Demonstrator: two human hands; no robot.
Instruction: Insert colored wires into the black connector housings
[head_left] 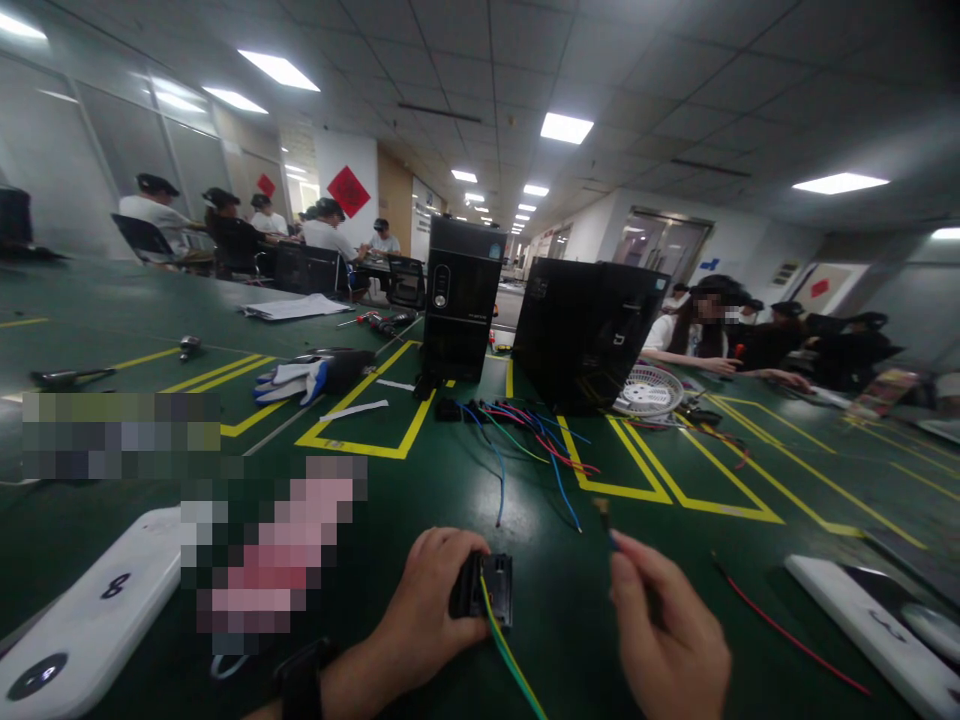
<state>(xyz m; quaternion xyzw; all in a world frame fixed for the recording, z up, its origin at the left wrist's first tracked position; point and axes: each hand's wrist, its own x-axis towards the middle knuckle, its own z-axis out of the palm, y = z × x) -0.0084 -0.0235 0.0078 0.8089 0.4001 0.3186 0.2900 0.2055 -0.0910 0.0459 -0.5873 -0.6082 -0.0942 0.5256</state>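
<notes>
My left hand (433,600) is closed around a small black plug housing (499,590) low in the middle of the view. A yellow-green wire (510,660) runs out of the housing toward the bottom edge. To the right, my right hand (667,625) pinches a thin dark tool (604,518) whose brownish tip points up and away; the rest of it is hidden by the fingers. The two hands are apart. Beyond them lies a bunch of blue, red and green wires (536,430) with black connectors. A loose red wire (795,627) rests to the right of my right hand.
Two black computer cases (461,300) (592,330) stand at the back. A white basket (649,390), gloves (296,380) and papers (296,307) lie farther off. White numbered devices (97,610) (874,625) flank my hands. A person (697,325) sits at the right.
</notes>
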